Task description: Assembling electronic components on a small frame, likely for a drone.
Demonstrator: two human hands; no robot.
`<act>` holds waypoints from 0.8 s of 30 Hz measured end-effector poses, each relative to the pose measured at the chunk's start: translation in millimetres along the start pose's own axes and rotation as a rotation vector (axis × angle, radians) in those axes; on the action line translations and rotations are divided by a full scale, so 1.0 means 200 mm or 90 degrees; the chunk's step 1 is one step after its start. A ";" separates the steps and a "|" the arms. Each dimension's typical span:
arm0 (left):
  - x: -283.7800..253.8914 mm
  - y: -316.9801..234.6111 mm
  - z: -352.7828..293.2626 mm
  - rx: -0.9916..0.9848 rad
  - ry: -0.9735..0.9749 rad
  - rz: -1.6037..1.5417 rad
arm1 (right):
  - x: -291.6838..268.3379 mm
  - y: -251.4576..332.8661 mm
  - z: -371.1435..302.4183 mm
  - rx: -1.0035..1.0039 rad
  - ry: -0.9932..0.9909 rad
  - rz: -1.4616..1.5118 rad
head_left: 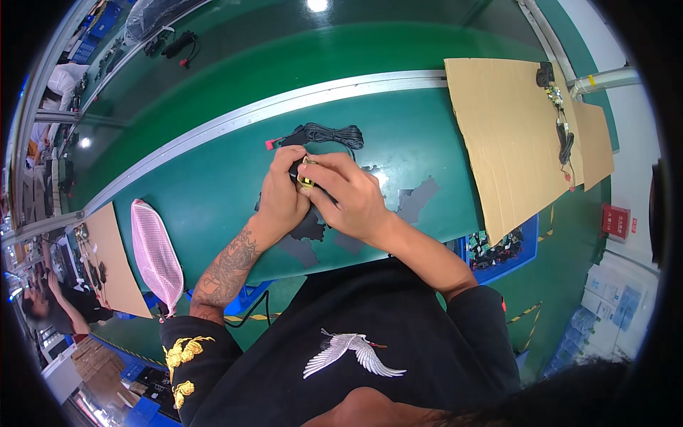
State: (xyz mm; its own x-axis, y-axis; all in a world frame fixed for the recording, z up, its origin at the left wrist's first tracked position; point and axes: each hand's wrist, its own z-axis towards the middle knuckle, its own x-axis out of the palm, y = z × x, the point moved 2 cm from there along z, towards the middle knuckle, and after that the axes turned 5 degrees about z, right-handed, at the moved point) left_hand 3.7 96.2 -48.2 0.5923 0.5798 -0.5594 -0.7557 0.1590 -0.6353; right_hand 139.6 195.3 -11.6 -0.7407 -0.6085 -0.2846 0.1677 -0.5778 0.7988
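Over the green work table (213, 199), both hands meet around a small yellow-and-black electronic part (307, 178). My left hand (283, 191) wraps its black side, with the thumb along the top. The fingers of my right hand (350, 193) pinch the yellow side, and much of the part is hidden between them. Just beyond the hands lies a coiled black cable (334, 135) with a red connector (270, 144). Several dark grey flat pieces (420, 199) with ragged outlines lie under and beside my hands.
A cardboard sheet (491, 135) at right carries small circuit boards (554, 94) with black cables. Below it stands a blue bin (526, 249) of parts. A pink mesh bag (156, 252) lies left; a metal rail (284, 99) borders the far side. People work at far left.
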 end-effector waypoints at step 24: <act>0.00 -0.04 -0.02 -0.265 0.212 -0.314 | -0.01 -0.07 0.02 0.055 0.013 -0.008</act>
State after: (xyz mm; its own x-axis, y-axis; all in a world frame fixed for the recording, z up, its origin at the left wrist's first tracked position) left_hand 11.2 92.3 -45.4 0.9407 0.2342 -0.2454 -0.2484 -0.0171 -0.9685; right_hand 137.3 206.8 -19.9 -0.7289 -0.6130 -0.3050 0.1013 -0.5371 0.8374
